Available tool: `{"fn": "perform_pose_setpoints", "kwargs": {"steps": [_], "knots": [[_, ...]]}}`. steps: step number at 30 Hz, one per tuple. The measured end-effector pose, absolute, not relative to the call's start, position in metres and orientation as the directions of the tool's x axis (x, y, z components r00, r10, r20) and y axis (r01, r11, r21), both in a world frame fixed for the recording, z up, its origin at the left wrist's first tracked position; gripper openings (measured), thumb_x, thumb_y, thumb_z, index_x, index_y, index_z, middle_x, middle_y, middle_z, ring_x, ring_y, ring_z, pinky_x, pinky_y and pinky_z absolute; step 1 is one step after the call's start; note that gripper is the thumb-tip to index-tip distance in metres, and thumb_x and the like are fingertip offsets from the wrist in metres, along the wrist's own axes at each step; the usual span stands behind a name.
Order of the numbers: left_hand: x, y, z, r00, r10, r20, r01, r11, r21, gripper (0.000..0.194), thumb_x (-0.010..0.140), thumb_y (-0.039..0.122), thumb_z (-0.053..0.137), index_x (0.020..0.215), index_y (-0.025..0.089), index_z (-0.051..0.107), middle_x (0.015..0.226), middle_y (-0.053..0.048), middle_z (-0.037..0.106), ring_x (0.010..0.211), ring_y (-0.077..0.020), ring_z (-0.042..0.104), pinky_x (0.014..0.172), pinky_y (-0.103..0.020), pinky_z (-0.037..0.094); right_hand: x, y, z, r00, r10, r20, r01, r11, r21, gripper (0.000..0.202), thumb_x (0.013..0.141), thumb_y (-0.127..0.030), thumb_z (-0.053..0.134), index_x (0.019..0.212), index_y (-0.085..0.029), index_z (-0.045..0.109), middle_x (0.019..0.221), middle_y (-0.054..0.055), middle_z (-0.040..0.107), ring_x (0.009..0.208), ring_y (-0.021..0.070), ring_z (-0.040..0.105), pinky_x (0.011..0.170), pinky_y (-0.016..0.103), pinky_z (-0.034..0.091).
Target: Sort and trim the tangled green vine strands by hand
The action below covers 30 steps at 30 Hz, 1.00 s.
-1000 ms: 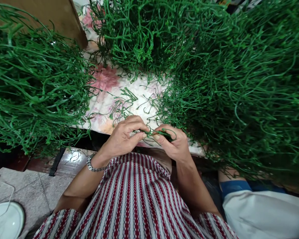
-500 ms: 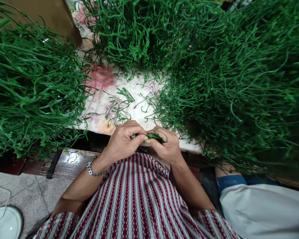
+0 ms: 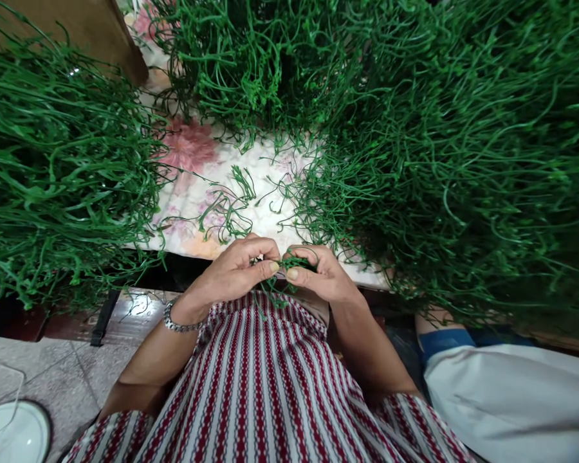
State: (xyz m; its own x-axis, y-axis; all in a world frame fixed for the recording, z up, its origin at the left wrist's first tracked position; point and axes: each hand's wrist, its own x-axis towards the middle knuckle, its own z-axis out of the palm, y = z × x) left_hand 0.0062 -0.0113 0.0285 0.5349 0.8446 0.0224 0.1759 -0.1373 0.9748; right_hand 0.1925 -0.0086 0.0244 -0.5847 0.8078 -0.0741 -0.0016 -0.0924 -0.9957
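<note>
My left hand (image 3: 242, 267) and my right hand (image 3: 321, 276) meet just above my striped lap, at the near edge of the table. Between them is a small bunch of thin green stems (image 3: 296, 262), partly covered by the fingers. The right thumb presses the bunch against curled fingers. With thumb and forefinger, the left hand pinches the strands at its end, and some dangle below toward the lap (image 3: 267, 363). On the cloth beyond the hands lie several loose green stems (image 3: 230, 209).
Tangled green stem heaps stand at left (image 3: 62, 173), at the back (image 3: 251, 64) and at right (image 3: 439, 161) on the flowered tablecloth (image 3: 181, 193). A brown board (image 3: 91, 38) rises back left. Another person's leg in light trousers (image 3: 511, 399) is close at right. A white round object (image 3: 14, 434) sits low left.
My fingers have shifted around the bunch, both thumbs now drawn slightly apart. Strands now hang below the hands. The view has moved slightly.
</note>
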Motion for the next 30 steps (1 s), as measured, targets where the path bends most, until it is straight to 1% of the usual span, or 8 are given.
{"fn": "perform_pose_setpoints", "kwargs": {"steps": [4,7,12,14,18,25,28,30], "knots": [[0.007,-0.013,0.026,0.523,0.853,0.004,0.050,-0.036,0.998,0.023,0.084,0.033,0.051,0.072,0.014,0.056,0.066,0.000,0.053,0.064,-0.0109,0.045,0.060,-0.022,0.034,0.192,-0.009,0.021,-0.598,0.798,-0.069,-0.031,-0.110,-0.993,0.036,0.076,-0.045,0.062,0.064,-0.014,0.050,0.059,-0.003,0.040,0.055,0.0074,0.038,0.051,0.021,0.028],[0.007,-0.013,0.027,0.503,0.864,-0.021,0.021,0.012,1.000,0.023,0.083,0.032,0.052,0.070,0.012,0.056,0.064,-0.001,0.055,0.061,-0.0107,0.048,0.059,-0.022,0.036,0.193,-0.009,0.018,-0.602,0.797,-0.042,-0.011,-0.061,-0.998,0.036,0.078,-0.046,0.059,0.066,-0.013,0.052,0.060,-0.003,0.042,0.055,0.0077,0.039,0.051,0.021,0.029],[0.006,-0.014,0.031,0.445,0.895,0.028,0.134,-0.097,0.986,0.020,0.081,0.024,0.052,0.065,0.013,0.056,0.058,0.002,0.053,0.057,-0.0093,0.045,0.056,-0.021,0.034,0.197,-0.006,0.019,-0.613,0.790,0.036,0.118,0.137,-0.983,0.037,0.083,-0.044,0.054,0.062,-0.013,0.051,0.058,-0.004,0.038,0.053,0.0064,0.035,0.050,0.021,0.025],[0.005,-0.014,0.031,0.431,0.899,0.078,0.186,-0.173,0.967,0.019,0.080,0.020,0.052,0.064,0.013,0.056,0.058,0.002,0.054,0.058,-0.0092,0.046,0.057,-0.021,0.034,0.197,-0.005,0.019,-0.623,0.780,0.056,0.116,0.164,-0.980,0.038,0.084,-0.042,0.054,0.060,-0.013,0.048,0.057,-0.004,0.036,0.052,0.0059,0.034,0.049,0.021,0.024],[0.005,-0.015,0.028,0.369,0.916,0.156,0.209,-0.245,0.947,0.020,0.080,0.020,0.053,0.061,0.014,0.056,0.054,0.001,0.053,0.055,-0.0097,0.046,0.056,-0.023,0.034,0.198,-0.006,0.018,-0.626,0.778,0.057,0.053,0.116,-0.992,0.036,0.082,-0.038,0.056,0.058,-0.014,0.045,0.057,-0.004,0.034,0.051,0.0054,0.032,0.048,0.021,0.023],[0.007,-0.018,0.022,0.325,0.919,0.222,0.148,-0.281,0.948,0.022,0.080,0.022,0.055,0.060,0.014,0.056,0.053,0.001,0.050,0.053,-0.0098,0.044,0.054,-0.024,0.034,0.199,-0.013,0.014,-0.624,0.780,-0.049,-0.087,-0.132,-0.987,0.037,0.077,-0.039,0.061,0.055,-0.015,0.042,0.054,-0.005,0.032,0.048,0.0059,0.030,0.045,0.022,0.021],[0.007,-0.020,0.024,0.323,0.916,0.236,0.141,-0.293,0.946,0.022,0.081,0.022,0.055,0.061,0.014,0.056,0.054,0.001,0.050,0.054,-0.0095,0.045,0.055,-0.023,0.034,0.200,-0.015,0.013,-0.607,0.792,-0.062,-0.086,-0.143,-0.986,0.036,0.078,-0.040,0.060,0.056,-0.016,0.044,0.054,-0.005,0.033,0.047,0.0062,0.031,0.045,0.022,0.021],[0.006,-0.020,0.027,0.341,0.911,0.232,0.172,-0.303,0.937,0.021,0.081,0.021,0.054,0.061,0.014,0.055,0.054,0.001,0.050,0.055,-0.0091,0.044,0.056,-0.023,0.034,0.200,-0.015,0.013,-0.587,0.808,-0.046,-0.038,-0.085,-0.996,0.034,0.080,-0.041,0.058,0.060,-0.015,0.047,0.055,-0.004,0.037,0.049,0.0070,0.034,0.046,0.022,0.024]]}}
